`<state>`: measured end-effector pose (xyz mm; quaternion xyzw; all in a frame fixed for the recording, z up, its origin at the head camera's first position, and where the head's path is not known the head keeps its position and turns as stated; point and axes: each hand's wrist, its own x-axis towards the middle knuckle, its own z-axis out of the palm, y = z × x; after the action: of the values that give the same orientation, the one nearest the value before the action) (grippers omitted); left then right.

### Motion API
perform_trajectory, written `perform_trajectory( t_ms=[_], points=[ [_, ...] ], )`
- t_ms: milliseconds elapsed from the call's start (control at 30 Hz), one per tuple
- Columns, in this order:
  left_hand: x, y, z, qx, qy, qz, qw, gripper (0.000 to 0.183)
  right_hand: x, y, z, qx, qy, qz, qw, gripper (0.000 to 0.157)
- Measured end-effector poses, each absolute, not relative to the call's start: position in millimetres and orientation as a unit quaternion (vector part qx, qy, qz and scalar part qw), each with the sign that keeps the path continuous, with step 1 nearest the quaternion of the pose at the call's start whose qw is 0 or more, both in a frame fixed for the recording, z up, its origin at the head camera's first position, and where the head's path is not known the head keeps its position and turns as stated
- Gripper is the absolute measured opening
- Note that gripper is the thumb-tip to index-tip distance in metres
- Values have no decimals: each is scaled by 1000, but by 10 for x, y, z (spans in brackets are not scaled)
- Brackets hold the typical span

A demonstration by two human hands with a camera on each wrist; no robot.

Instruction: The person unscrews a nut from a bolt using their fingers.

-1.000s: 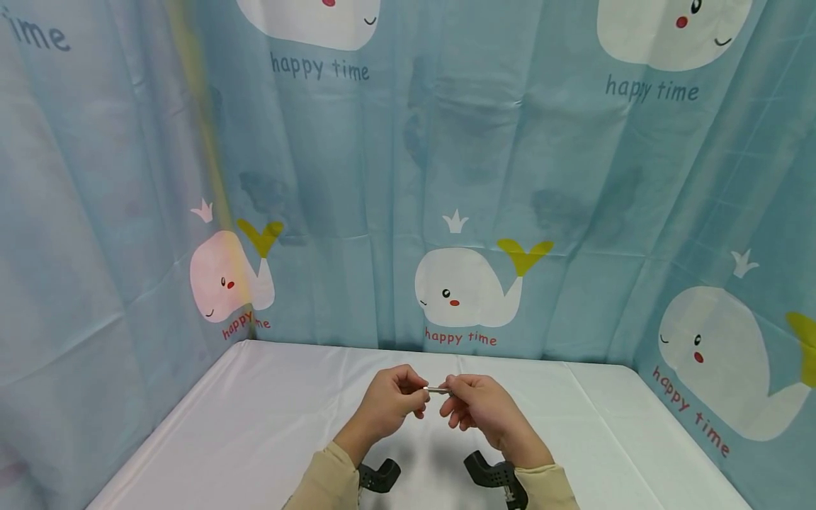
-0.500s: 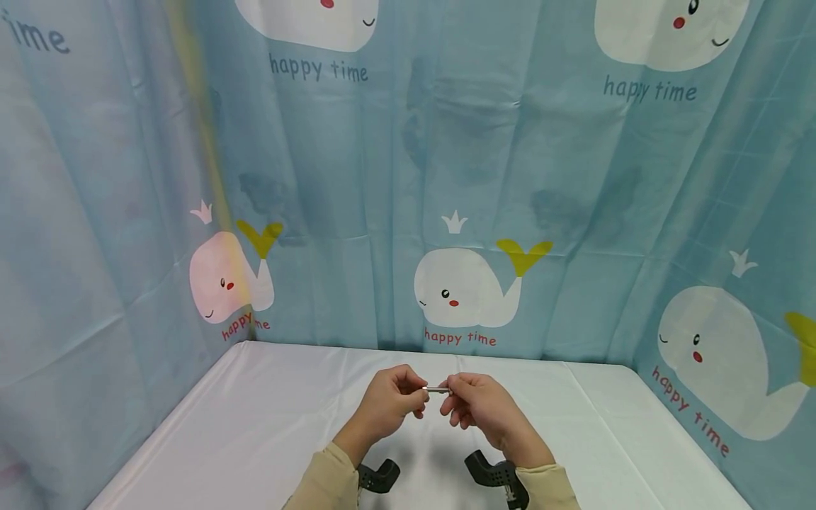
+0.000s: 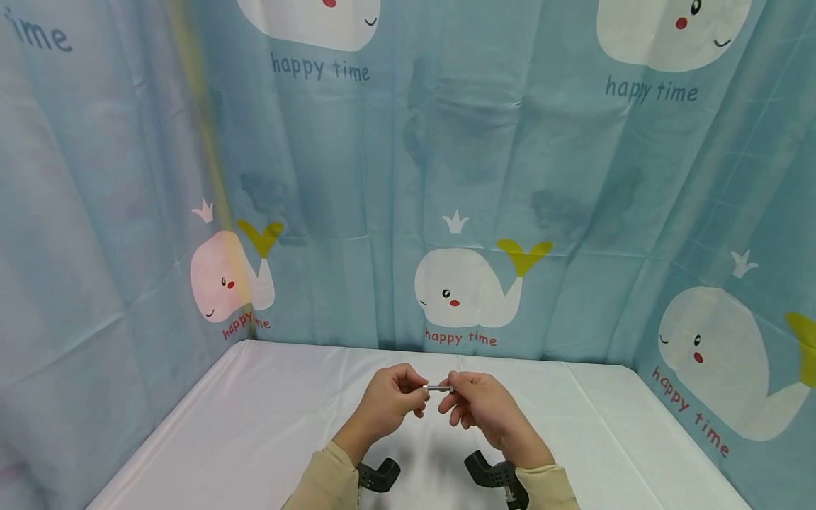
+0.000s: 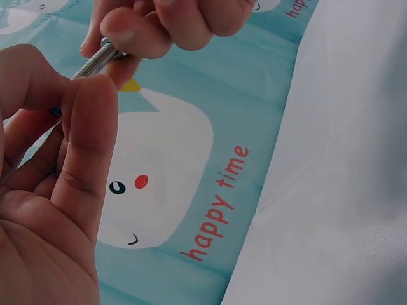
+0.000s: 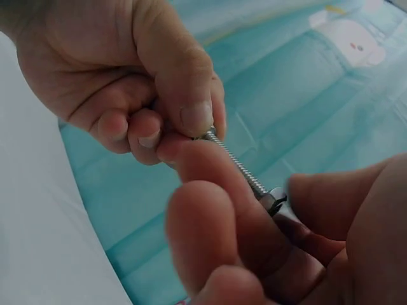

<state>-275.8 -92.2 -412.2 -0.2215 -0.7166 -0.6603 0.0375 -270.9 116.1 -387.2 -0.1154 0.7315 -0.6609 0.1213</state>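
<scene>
A thin silver threaded bolt (image 3: 438,388) spans the gap between the two hands, above the table. My left hand (image 3: 387,401) pinches one end of it between thumb and index finger, and those fingers cover that end. At the other end sits a small metal nut (image 5: 272,200) with a shiny ring-like edge. My right hand (image 3: 484,405) holds this nut between thumb and index finger, its other fingers loosely bent. In the left wrist view, the bare thread of the bolt (image 4: 95,61) runs from the left thumb to the right fingertips.
A white cloth covers the table (image 3: 255,439) below the hands. Blue curtains (image 3: 357,283) printed with whales hang behind and at both sides. Black wrist mounts (image 3: 489,470) sit on both forearms, at the beige sleeves (image 3: 328,478).
The right thumb and index finger have shifted slightly at the nut's end of the bolt, with a little more of the bolt showing. The left hand keeps its place and grip.
</scene>
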Motion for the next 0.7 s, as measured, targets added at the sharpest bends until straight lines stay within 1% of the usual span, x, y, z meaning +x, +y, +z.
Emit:
perform_trajectory(
  t_ms=[100, 133, 167, 233, 367, 400, 433, 500, 633, 700],
  points=[
    [-2760, -919, -4125, -221, -717, -660, 40, 6, -2710, 1149, -3862, -124, 723, -670, 112, 30],
    [-2765, -918, -4127, -220, -718, -660, 39, 6, -2706, 1147, -3857, -123, 720, -674, 111, 27],
    [-2769, -917, -4130, -219, -717, -661, 38, 6, -2703, 1147, -3853, -122, 718, -676, 110, 28],
    [-2777, -916, -4135, -218, -715, -663, 35, 6, -2697, 1149, -3846, -115, 717, -678, 112, 37],
    [-2776, -919, -4131, -220, -707, -671, 32, 7, -2691, 1160, -3859, -97, 729, -666, 124, 68],
    [-2775, -920, -4130, -222, -706, -672, 32, 7, -2691, 1162, -3862, -94, 733, -661, 128, 73],
    [-2774, -919, -4129, -223, -704, -673, 32, 8, -2691, 1164, -3868, -93, 737, -657, 131, 73],
    [-2773, -917, -4127, -226, -702, -674, 32, 9, -2692, 1166, -3871, -98, 740, -652, 132, 65],
    [-2775, -913, -4131, -226, -702, -675, 30, 9, -2688, 1165, -3861, -118, 737, -655, 118, 42],
    [-2774, -913, -4133, -225, -703, -674, 31, 9, -2685, 1162, -3849, -123, 730, -662, 114, 35]
  ],
)
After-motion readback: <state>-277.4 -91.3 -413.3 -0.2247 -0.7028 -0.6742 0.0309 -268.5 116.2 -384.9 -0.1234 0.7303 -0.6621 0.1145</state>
